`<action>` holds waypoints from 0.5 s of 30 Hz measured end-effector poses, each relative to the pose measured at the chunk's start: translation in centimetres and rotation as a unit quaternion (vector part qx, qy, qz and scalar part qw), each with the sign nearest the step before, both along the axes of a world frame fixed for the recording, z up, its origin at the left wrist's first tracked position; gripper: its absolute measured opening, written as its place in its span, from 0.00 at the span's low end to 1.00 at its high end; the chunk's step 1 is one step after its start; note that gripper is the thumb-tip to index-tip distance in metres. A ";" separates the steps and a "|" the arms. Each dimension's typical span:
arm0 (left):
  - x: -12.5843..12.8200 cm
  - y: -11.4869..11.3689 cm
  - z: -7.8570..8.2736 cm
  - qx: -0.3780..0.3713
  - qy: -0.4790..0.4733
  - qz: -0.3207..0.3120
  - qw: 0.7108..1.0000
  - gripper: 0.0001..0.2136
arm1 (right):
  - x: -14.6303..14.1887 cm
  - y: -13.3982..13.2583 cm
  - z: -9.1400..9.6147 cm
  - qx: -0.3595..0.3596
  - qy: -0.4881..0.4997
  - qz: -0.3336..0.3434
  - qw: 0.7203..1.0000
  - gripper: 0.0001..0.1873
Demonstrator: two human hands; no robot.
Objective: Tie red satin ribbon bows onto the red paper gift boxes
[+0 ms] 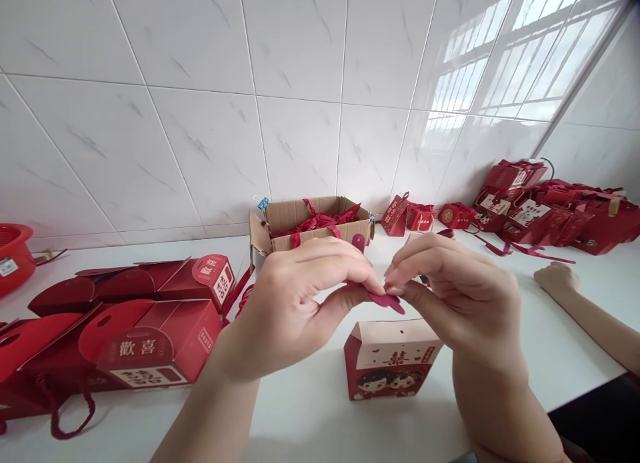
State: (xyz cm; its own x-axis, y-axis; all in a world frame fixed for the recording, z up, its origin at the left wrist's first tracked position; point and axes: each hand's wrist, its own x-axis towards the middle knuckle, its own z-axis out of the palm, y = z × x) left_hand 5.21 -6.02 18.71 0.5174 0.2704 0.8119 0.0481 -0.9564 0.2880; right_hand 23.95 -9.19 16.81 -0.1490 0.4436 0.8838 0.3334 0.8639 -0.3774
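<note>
Between pinching fingertips of the left hand (305, 296) and right hand (465, 290), a flat, smooth magenta ribbon (387, 301) is bending, its shaping seemingly unfinished. Below the hands, an upright red-and-cream card box (393, 363) is standing, apparently folded already; beyond them, a brown corrugated carton (287, 213) is holding loose crimson ribbons (327, 220).

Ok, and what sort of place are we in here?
Probably a small workshop or packing room, though a home workspace is possible. Batches of red boxes sit on a long white table, along with an open cardboard carton of red ribbons.
</note>
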 end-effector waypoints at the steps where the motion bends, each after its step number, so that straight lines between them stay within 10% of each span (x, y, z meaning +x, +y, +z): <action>1: 0.0 0.1 0.0 0.001 -0.004 0.004 1.000 0.07 | -0.2 0.1 -0.2 0.013 0.008 -0.011 1.000 0.08; 7: -0.3 0.4 0.0 -0.012 -0.019 0.007 1.000 0.08 | -1.1 0.8 -0.9 0.068 0.056 -0.056 0.995 0.11; 15: -1.0 0.5 0.3 -0.014 -0.051 0.047 0.998 0.05 | -0.3 1.3 -0.7 0.019 0.006 0.073 0.997 0.25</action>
State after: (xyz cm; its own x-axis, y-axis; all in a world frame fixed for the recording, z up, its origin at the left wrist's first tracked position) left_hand 4.22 -5.54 19.04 0.4044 0.3362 0.8506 0.1057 -0.9409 0.3216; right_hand 23.64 -7.86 16.11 -0.1985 0.3839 0.9018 0.1976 0.9169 -0.3469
